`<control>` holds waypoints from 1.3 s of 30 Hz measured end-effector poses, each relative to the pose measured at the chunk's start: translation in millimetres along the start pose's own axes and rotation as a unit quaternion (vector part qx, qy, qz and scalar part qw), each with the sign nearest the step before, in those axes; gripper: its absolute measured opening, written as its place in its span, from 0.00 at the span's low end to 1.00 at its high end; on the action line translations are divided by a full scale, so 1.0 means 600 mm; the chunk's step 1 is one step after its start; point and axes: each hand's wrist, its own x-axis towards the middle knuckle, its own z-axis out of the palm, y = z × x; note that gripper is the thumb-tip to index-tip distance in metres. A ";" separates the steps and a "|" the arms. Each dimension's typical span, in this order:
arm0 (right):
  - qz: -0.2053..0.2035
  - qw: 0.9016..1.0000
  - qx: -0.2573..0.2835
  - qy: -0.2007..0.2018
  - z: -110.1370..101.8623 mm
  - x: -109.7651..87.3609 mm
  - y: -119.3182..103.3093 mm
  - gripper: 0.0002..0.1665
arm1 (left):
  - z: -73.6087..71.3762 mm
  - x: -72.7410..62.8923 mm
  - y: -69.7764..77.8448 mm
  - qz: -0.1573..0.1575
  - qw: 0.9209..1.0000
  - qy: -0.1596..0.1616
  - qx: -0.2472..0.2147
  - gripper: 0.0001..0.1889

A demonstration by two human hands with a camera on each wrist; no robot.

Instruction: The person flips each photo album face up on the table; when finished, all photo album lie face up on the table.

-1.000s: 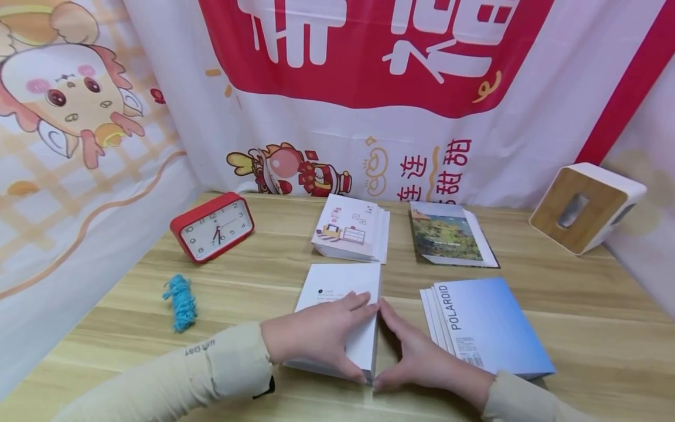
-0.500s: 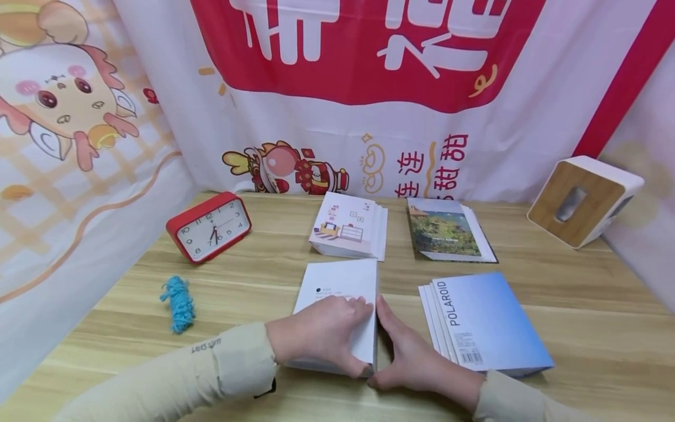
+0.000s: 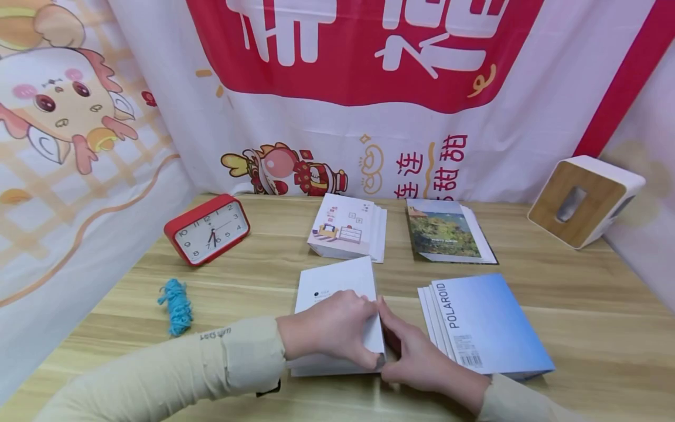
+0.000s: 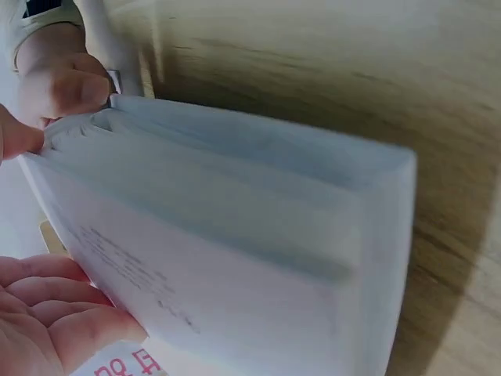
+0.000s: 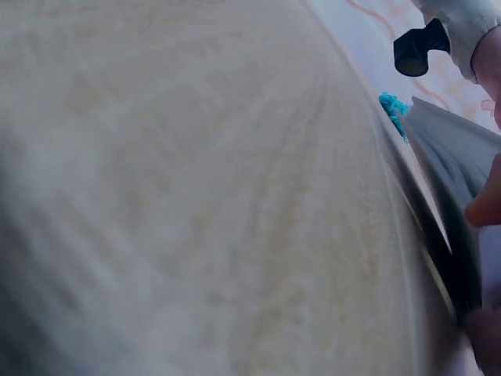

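A thick white book (image 3: 337, 274) lies on the table in front of me, its right edge tilted up. My left hand (image 3: 332, 328) holds the book by that raised edge, thumb near the front corner. In the left wrist view, the left fingers (image 4: 55, 317) lie along the printed cover and the layered page edges show. My right hand (image 3: 422, 354) grips the same edge from the right, with its thumb near the front corner; some fingertips are hidden behind the book. Only part of the book (image 5: 450, 149) shows in the right wrist view.
Behind the book lies a booklet stack (image 3: 340, 225) with a room drawing. To the right are a landscape-cover booklet (image 3: 448, 231) and a blue POLAROID stack (image 3: 495, 322). A red clock (image 3: 208, 228), blue yarn (image 3: 176, 308) and wood-fronted box (image 3: 569, 202) stand further out.
The book's right edge has lifted off the table and the book now tilts. Both hands have closed in on that edge. The head view has shifted slightly.
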 end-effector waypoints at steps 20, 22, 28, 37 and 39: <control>-0.143 0.984 0.050 0.093 -0.011 -0.003 -0.018 0.46 | -0.029 -0.005 0.006 -0.045 0.990 0.085 -0.104 0.14; -0.159 0.981 0.038 0.105 -0.013 -0.002 -0.023 0.45 | -0.029 -0.010 0.006 -0.038 0.988 0.108 -0.103 0.14; -0.202 0.971 0.003 0.125 -0.021 0.000 -0.036 0.41 | -0.023 -0.020 0.003 -0.009 0.978 0.175 -0.115 0.15; -0.304 0.932 -0.104 0.167 -0.043 0.000 -0.056 0.38 | -0.004 -0.025 0.003 0.030 0.947 0.263 -0.179 0.21; -0.321 0.922 -0.133 0.169 -0.048 0.001 -0.060 0.38 | 0.002 -0.027 0.003 0.038 0.939 0.283 -0.193 0.24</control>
